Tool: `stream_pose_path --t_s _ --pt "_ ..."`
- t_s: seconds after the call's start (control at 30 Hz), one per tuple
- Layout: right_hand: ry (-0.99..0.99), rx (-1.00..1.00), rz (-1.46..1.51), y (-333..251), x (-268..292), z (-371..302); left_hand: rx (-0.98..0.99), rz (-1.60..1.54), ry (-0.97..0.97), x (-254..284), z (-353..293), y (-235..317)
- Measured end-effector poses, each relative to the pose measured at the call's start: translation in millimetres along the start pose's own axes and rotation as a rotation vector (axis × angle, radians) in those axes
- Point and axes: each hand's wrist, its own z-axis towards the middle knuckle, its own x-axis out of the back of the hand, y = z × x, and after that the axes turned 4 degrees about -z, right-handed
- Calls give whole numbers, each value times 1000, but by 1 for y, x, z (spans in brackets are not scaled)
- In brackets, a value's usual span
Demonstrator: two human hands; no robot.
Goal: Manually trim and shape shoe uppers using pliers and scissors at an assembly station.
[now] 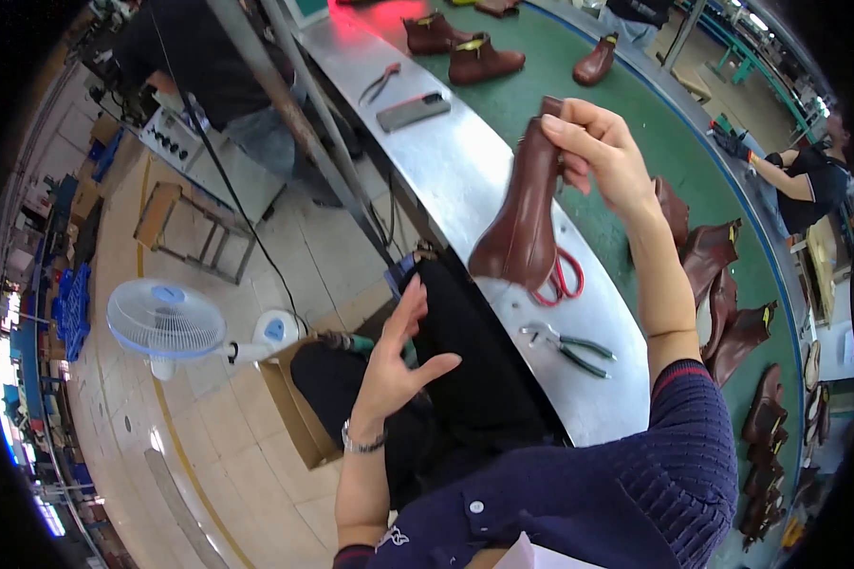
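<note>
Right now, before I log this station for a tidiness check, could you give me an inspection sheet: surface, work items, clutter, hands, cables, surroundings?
Surface: shiny metal bench beside a green work surface.
Work items: brown boot held above the bench; more brown boots on the green surface.
Clutter: green-handled pliers, red-handled pliers, a grey block and a red-handled tool, partly hidden by the held boot.
Hands: right hand grips the boot by its upper end; left hand open, holding nothing.
Cables: one black cable running down toward the white fan.
Surroundings: fan, stool and cardboard box on a tiled floor; a person at upper left, another at right.
</note>
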Motion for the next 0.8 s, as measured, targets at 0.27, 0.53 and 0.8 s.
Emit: stream_pose_path --t_s 0.27,0.53,0.8 --pt "-449 -136 267 23 -115 -30 9 -256 -2 -2 -33 -17" --pt "-141 32 -113 86 -132 -68 156 -371 373 6 -113 -73" --pt "-32 -315 -1191 169 -28 -223 219 -811 677 75 -178 -73"
